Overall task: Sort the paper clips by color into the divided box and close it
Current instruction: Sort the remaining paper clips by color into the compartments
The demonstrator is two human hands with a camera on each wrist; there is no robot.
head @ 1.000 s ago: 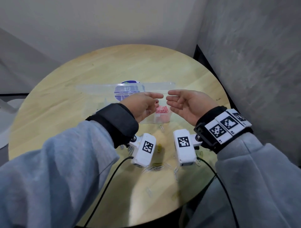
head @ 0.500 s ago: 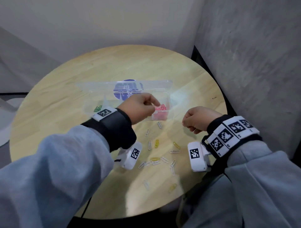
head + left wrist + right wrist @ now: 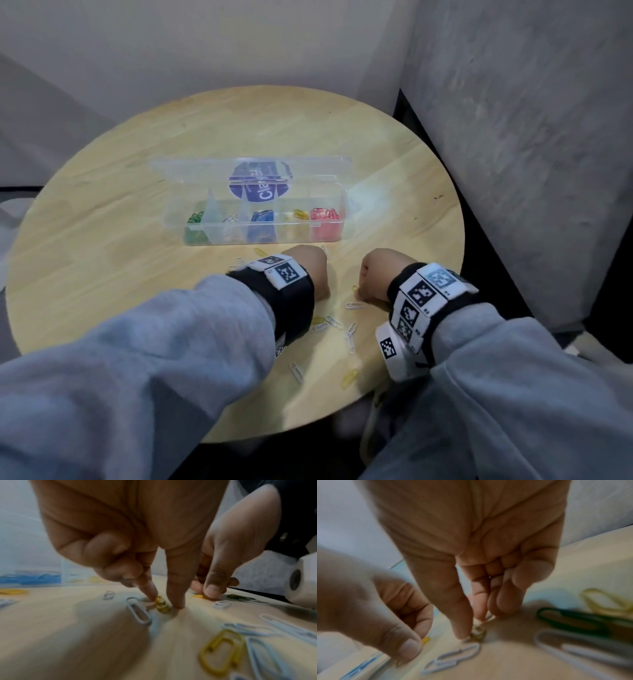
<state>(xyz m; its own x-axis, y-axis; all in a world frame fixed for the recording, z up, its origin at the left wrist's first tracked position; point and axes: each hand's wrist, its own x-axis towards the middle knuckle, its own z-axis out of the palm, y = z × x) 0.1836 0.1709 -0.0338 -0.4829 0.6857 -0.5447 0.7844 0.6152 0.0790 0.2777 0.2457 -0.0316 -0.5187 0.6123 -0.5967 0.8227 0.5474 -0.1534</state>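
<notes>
We see bare wood on the round table (image 3: 102,260) left of the divided box (image 3: 260,236) and behind its raised lid (image 3: 253,164), so a hand could pass there. Loose paper clips (image 3: 334,322) litter the near strip between box and table edge. The grey wall (image 3: 513,137) closes the right side.

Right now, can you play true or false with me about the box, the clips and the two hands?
1. The divided box has its lid shut. False: the lid stands open.
2. Red clips sit in the compartment at the box's right end. True.
3. The left hand is pinching a yellow clip on the table. True.
4. The right hand is up over the box. False: it is down at the table, among the loose clips.
5. All clips are sorted. False: white clips still lie loose on the table.
</notes>
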